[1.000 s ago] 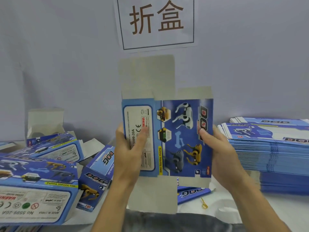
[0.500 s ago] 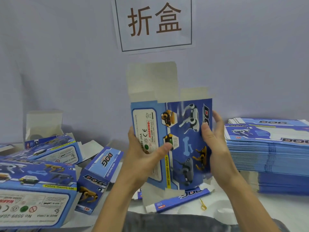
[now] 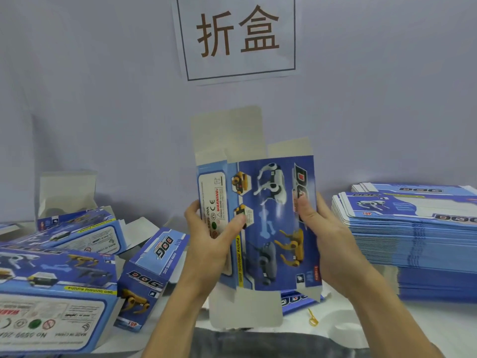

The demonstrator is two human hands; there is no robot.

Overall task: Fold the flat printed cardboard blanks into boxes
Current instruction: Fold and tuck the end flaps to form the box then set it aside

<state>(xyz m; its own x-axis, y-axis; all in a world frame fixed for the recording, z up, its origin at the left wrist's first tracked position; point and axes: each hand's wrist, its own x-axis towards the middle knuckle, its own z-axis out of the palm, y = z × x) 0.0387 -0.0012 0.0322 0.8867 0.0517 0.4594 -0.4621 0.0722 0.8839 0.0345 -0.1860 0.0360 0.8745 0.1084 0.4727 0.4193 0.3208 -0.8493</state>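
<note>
Holding the box [image 3: 268, 223] upright between them, the left hand [image 3: 209, 241] pinches its narrow side panel, thumb in front, while the right hand [image 3: 327, 236] grips the far edge. Its long axis runs vertically, flaps open at both ends. Squeezing off the creases could buckle a panel, likely springing it flat.

— What do we have on the wall [image 3: 103, 99]?
— We see a white paper sign [image 3: 238, 37] with two brown characters inside a thin dark frame, top centre.
— And on the table [image 3: 426, 329]?
— We spot a small yellow clip-like piece [image 3: 312, 317] near the front edge, on the white surface.
</note>
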